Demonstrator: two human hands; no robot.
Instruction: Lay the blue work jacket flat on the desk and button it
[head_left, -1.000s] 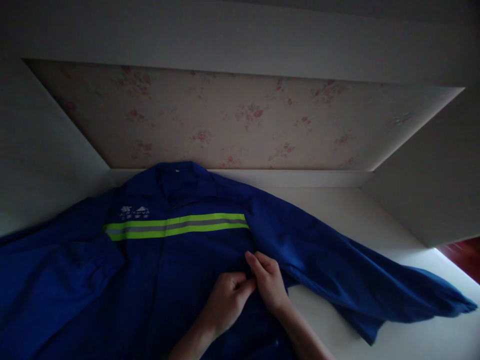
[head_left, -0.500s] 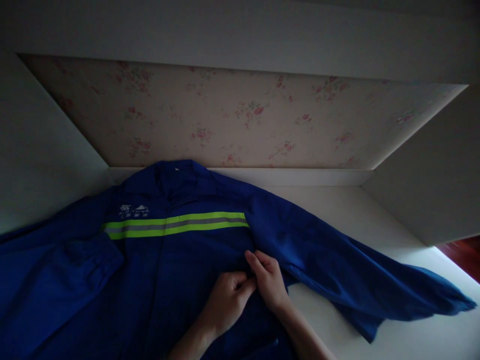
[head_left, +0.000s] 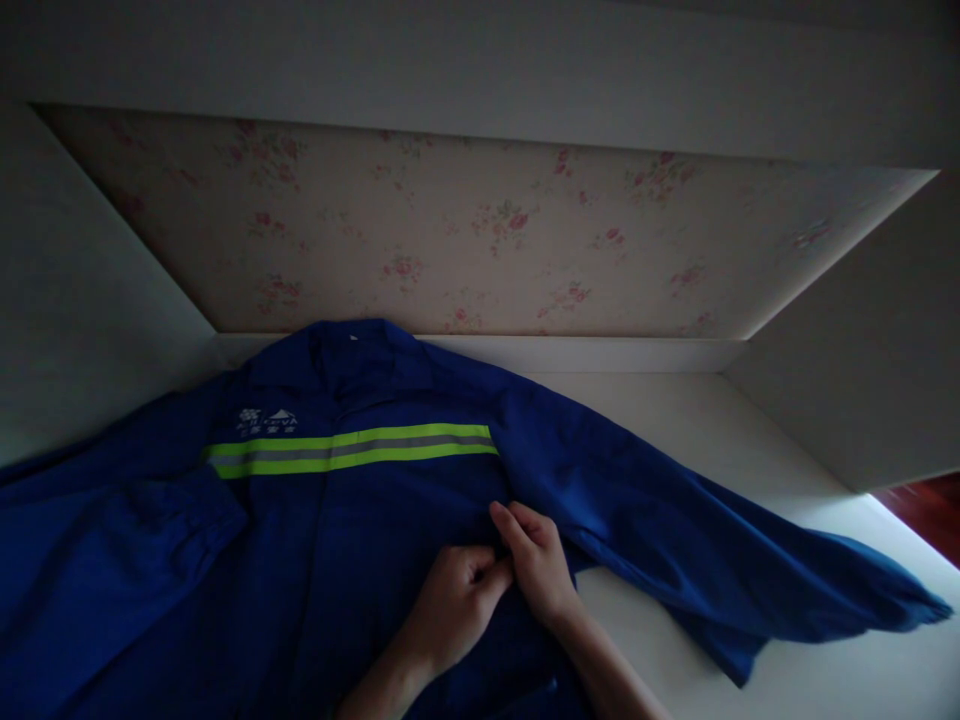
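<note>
Now L hand [head_left: 454, 600] pinches jacket [head_left: 352, 540] cloth just below reflective stripe [head_left: 352, 448], fingers clamped. R hand [head_left: 536, 560] also below stripe, fingers together on cloth, grip unclear. Step: gripping side fabric; any pull prob. needs even tension.

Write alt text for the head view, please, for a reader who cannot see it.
A left hand pinches the front of a blue work jacket spread on a white surface, the right hand touching the cloth beside it. A yellow reflective stripe crosses the chest; floral wallpaper behind.

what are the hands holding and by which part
The left hand and right hand both pinch the jacket by its front cloth, below the stripe, next to the sleeve.
</note>
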